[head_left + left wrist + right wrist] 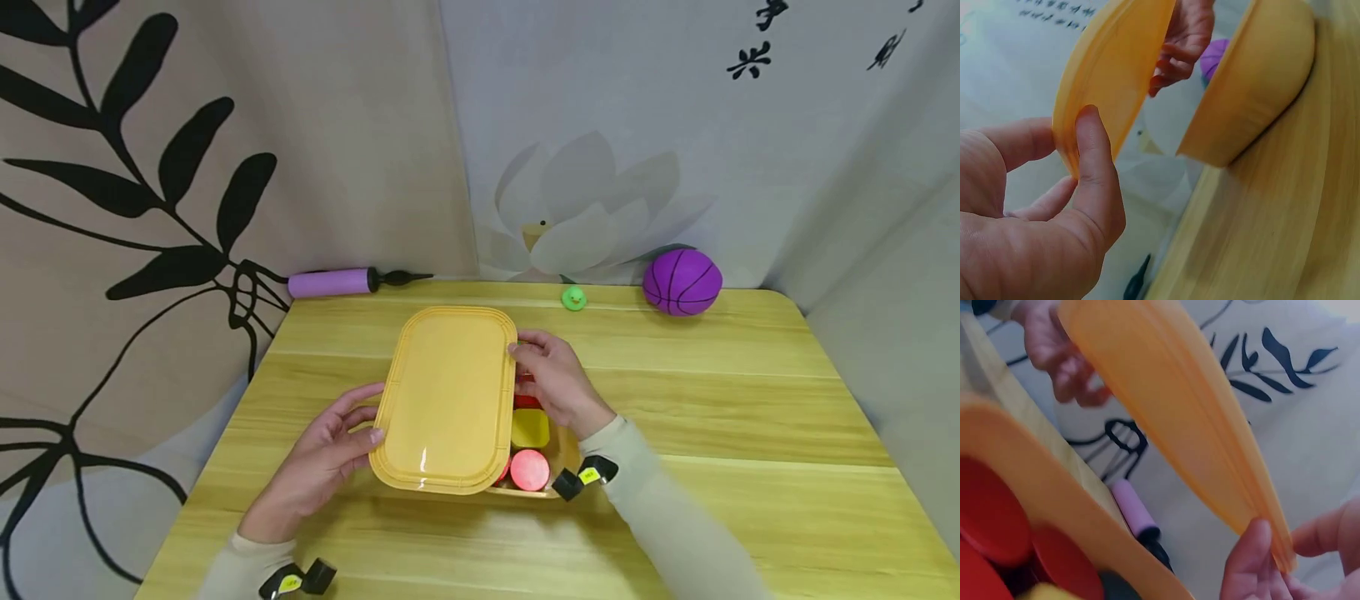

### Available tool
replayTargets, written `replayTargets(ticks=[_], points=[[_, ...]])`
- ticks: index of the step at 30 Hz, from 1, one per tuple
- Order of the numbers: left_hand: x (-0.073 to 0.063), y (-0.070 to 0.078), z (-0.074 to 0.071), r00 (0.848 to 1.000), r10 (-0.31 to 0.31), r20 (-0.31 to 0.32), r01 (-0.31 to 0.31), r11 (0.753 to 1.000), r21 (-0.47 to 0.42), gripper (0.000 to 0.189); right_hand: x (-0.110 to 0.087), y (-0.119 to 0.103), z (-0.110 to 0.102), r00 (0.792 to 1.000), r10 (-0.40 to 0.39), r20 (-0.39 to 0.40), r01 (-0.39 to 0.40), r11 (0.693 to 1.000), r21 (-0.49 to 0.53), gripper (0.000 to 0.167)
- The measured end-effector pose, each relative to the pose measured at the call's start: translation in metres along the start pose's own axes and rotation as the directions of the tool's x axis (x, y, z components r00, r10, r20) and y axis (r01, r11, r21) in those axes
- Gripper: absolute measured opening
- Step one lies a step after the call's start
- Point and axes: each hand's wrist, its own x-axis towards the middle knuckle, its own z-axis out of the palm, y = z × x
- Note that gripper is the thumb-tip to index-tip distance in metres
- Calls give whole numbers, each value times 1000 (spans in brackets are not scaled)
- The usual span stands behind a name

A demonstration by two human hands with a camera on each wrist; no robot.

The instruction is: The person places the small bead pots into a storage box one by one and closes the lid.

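Observation:
Between both hands is a yellow lid (447, 400), raised above a yellow box (566, 454) on the table. My left hand (321, 462) pinches the lid's left edge between thumb and fingers. At the opposite edge, my right hand (555, 375) grips the lid near its far right corner. In the left wrist view the lid (1116, 69) stands apart from the box's side wall (1254, 87). Inside the box are a pink round piece (529, 470), a yellow piece (530, 428) and red pieces (991, 509); the lid covers the box's left part in the head view.
A purple pump (330, 282) with a black nozzle lies at the table's far left edge. Along the back edge sit a small green duck (573, 297) and a purple ball (682, 282) with black lines. Behind the wooden table (750, 400) hangs a printed curtain (360, 125).

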Motion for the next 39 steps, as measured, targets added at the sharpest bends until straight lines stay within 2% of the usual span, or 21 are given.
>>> replayTargets(ticks=[5,7,10,13,16,19,24,29,34,37,39], points=[[12,1,12,996,-24,91,23,1000,13,69,3,-14,-24,999,-7,-37,3,995,-95,42],[19,1,16,995,-24,99,20,999,41,74,2,-23,-32,999,-35,-37,30,992,-123,42],[32,1,23,998,-30,57,25,996,90,79,-1,-40,-38,992,-117,-50,107,979,-175,41],[47,1,29,998,-51,-28,54,988,143,68,-9,-58,-42,973,-221,-61,201,950,-241,38],[62,3,33,995,-59,-84,74,980,187,49,-21,-72,-44,940,-337,-51,307,902,-303,32],[78,6,36,993,-29,-112,52,977,208,37,-36,-83,-44,891,-452,-35,408,833,-374,28],[104,15,38,984,32,-174,0,983,183,35,-58,-91,-42,810,-587,-13,516,722,-461,20],[125,19,39,981,14,-195,17,988,156,37,-75,-87,-42,750,-661,23,584,646,-491,16],[143,20,42,978,3,-207,23,992,125,32,-84,-72,-51,704,-705,93,627,554,-547,24],[151,20,43,977,-24,-213,36,998,53,37,-84,-59,-58,690,-708,151,645,507,-572,30],[155,19,42,976,-49,-211,53,999,13,43,-85,-51,-62,692,-703,168,645,496,-581,32]])
